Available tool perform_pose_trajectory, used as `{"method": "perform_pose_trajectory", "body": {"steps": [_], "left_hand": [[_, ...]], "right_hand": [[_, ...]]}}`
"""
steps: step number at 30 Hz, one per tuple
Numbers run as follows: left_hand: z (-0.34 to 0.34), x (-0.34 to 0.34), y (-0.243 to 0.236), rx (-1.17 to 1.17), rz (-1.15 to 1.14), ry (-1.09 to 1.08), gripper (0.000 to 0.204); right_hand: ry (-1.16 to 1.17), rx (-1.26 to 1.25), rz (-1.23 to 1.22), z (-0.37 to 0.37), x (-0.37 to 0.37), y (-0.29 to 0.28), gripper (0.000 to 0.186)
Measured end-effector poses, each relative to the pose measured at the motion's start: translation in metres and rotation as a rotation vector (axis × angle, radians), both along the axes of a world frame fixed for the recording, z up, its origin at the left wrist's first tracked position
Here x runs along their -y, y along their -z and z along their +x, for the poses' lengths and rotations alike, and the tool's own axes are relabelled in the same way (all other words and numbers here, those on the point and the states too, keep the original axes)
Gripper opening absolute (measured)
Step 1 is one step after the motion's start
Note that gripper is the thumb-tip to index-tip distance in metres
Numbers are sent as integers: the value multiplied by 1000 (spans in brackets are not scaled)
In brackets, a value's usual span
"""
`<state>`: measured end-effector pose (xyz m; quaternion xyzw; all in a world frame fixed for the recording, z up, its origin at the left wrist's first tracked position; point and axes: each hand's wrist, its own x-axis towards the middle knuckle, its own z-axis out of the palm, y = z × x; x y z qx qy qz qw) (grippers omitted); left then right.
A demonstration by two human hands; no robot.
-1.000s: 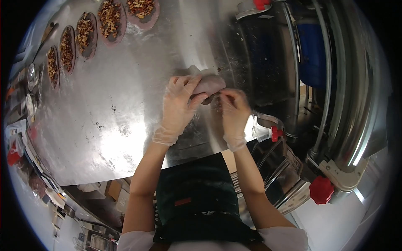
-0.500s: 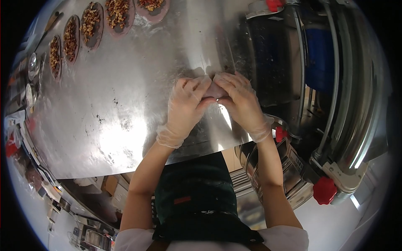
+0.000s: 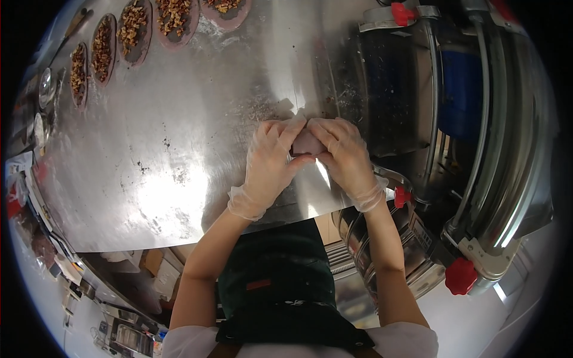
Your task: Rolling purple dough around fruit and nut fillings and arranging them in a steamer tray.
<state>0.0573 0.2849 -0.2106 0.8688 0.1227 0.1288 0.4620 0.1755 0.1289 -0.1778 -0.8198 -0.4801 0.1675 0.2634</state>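
Observation:
Between my two gloved hands is a small purplish-pink piece of dough [image 3: 308, 144], with a darker edge showing at its left. My left hand [image 3: 273, 149] grips its left side, thumb toward me and fingers curled over the far side. My right hand [image 3: 338, 147] closes round the right side the same way. Clear plastic gloves cover both hands to the wrist. Fingers hide much of the dough, so I cannot tell whether it rests on the steel table [image 3: 197, 125]. At the far left lie several flat dough ovals [image 3: 138, 56] topped with chopped nuts and dried fruit.
A machine with steel rollers [image 3: 507, 149] and red knobs [image 3: 461, 275] stands at the right, a blue drum [image 3: 459, 89] behind its bars. Stacked round metal pans [image 3: 358, 238] sit below the table's near right edge. Utensils and a metal bowl [image 3: 45, 86] line the left side.
Both hands have come slightly nearer to me with the dough, and more of its top shows between them. The whole view has shifted a little.

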Motion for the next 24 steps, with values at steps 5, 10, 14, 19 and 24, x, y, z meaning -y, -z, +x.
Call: {"method": "perform_pose_trajectory", "body": {"steps": [5,10,14,19,24], "left_hand": [[-2,3,3,-94,-89,-25,77],[-5,-3,-2,-93,-53,-15,83],[-22,-12,-9,-124,-206,-209,83],[-45,-8,-15,-176,-317,-316,69],[-26,-11,-4,-98,72,-204,39]], "right_hand": [[3,56,40,-4,-1,4,69],[-33,-52,-63,-3,-11,-4,72],[-44,-51,-152,-4,-9,-5,79],[-89,-34,-235,-3,-26,-15,82],[-103,-21,-250,-6,-24,-10,88]]}}
